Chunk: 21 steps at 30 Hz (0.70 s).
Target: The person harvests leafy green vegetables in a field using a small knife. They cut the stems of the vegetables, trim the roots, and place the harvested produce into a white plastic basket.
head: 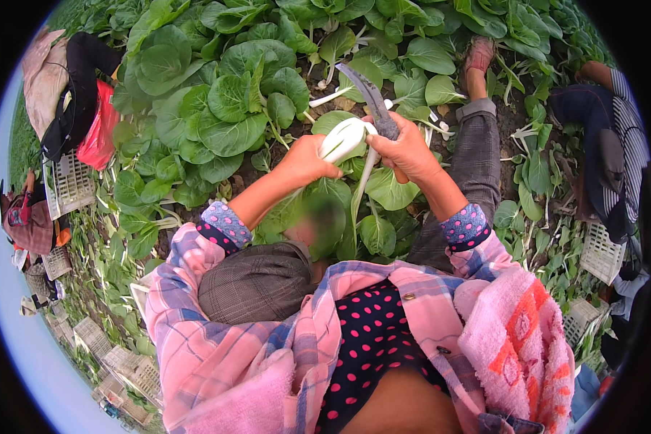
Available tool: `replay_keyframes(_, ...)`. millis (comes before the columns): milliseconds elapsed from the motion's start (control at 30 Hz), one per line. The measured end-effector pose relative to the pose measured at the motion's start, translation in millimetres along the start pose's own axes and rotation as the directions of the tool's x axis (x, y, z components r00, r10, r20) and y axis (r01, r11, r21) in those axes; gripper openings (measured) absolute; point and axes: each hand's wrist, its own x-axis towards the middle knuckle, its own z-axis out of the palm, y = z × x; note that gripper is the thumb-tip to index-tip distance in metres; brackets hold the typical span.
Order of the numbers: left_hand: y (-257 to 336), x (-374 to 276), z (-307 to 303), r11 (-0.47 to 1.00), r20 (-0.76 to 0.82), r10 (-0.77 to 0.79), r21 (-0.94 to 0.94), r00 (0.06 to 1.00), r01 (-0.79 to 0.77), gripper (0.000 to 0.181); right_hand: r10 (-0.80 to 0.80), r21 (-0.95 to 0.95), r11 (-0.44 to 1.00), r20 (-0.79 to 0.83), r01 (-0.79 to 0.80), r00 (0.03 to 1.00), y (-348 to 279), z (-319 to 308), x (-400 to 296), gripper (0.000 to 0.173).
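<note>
My left hand [304, 161] grips a head of bok choy [343, 140], its white base pointing up and right and its leaves hanging below the hand. My right hand [409, 147] holds a sickle [377, 103]; the curved, soil-stained blade points up and left. Part of the sickle's wooden handle [401, 175] shows under the palm. Between my right thumb and fingers is a pale outer leaf stalk [365, 176], bent down from the base of the head. Whether it is still attached there I cannot tell. Part of the leaves is blurred.
Growing bok choy [233, 111] fills the ground ahead and to the left. Cut leaves [439, 91] litter the soil by my outstretched right leg [474, 157]. Co-workers sit on both sides, near plastic crates [71, 182]. A red plastic bag [99, 130] is beside the left one.
</note>
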Motion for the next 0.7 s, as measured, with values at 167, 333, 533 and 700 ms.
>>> replay_keyframes(167,-16.9,7.1,-39.9,0.976,0.552,-0.207,0.06,0.808,0.208,0.035,0.362,-0.267,0.907,0.102,-0.325,0.927,25.4,-46.2,-20.5,0.034)
replay_keyframes(333,-2.9,31.3,-69.1,0.994,0.279,-0.094,0.078,0.956,0.075,0.12,0.011,-0.721,0.692,-0.011,-0.016,1.0,82.0,-50.5,17.4,0.043)
replay_keyframes(533,-68.6,29.1,-153.9,0.657,-0.619,-0.171,0.508,0.767,0.557,0.101,0.104,-0.477,0.865,-0.132,-0.155,0.986,110.6,38.8,148.0,0.042)
replay_keyframes(700,-129.9,-26.1,-137.0,0.534,-0.685,-0.137,0.557,0.715,0.636,0.037,0.261,-0.771,0.637,0.25,0.028,0.932,165.9,55.7,165.0,0.034)
